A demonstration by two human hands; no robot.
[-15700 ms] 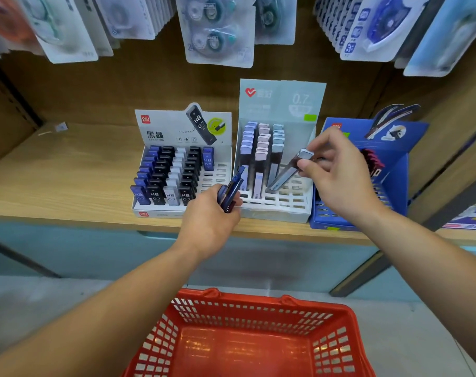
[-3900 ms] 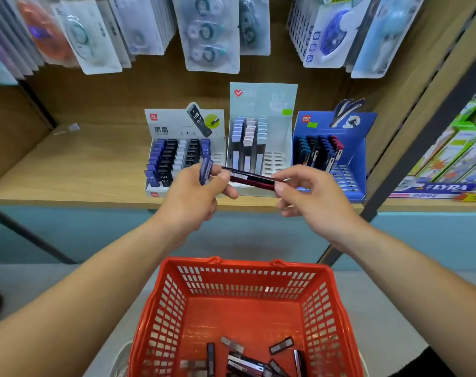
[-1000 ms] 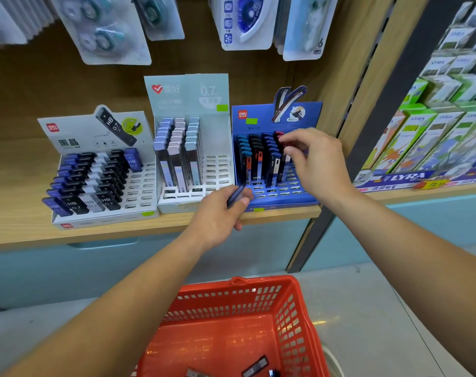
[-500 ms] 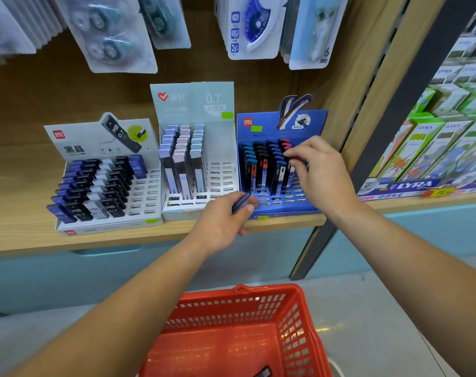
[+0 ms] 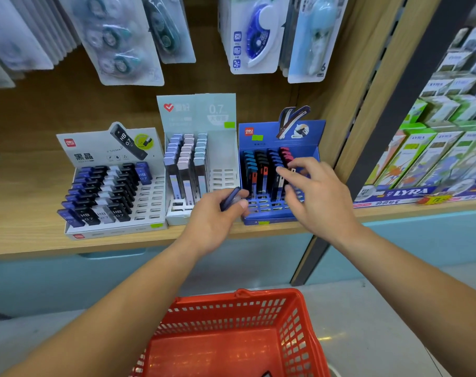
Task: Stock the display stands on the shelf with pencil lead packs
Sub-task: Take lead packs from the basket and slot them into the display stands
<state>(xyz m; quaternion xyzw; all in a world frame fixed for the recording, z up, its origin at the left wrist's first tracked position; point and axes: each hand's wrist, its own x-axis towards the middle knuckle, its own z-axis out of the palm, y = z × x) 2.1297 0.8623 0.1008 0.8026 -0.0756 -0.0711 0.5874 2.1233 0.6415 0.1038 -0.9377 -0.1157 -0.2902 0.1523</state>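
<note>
Three display stands sit side by side on the wooden shelf: a white one at left with dark HB packs, a pale tall one in the middle with pastel-capped packs, and a blue one at right with dark, blue and red packs. My left hand grips a dark blue lead pack in front of the middle and blue stands. My right hand hovers over the blue stand with fingers spread, its fingertips near the packs, holding nothing.
A red plastic basket stands below the shelf in front of me. Blister packs of correction tape hang above the stands. Green LYRA boxes fill the shelf section to the right, past a dark upright post.
My right hand has drawn back from the blue stand's packs and its fingers have spread. My left hand has kept its blue pack and barely moved.
</note>
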